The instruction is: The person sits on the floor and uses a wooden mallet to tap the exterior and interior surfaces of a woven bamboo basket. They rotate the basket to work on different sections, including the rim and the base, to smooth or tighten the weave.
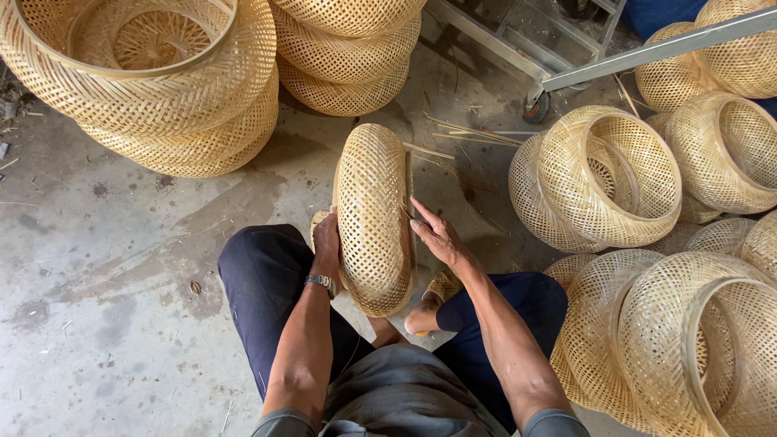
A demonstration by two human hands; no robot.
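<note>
A round woven bamboo basket (371, 212) stands on its edge on the concrete floor between my knees. My left hand (327, 243) grips its left side near the lower rim; a metal watch sits on that wrist. My right hand (435, 233) rests flat against the basket's right side, fingers stretched out along the weave. My bare foot (421, 317) shows under the basket's lower edge.
Stacks of similar woven baskets (162, 81) stand at the far left and far middle (346, 57). Several more baskets (607, 174) lie piled at the right. A metal trolley frame (566, 69) on a caster stands far right. Thin bamboo strips (465, 129) lie scattered on the floor.
</note>
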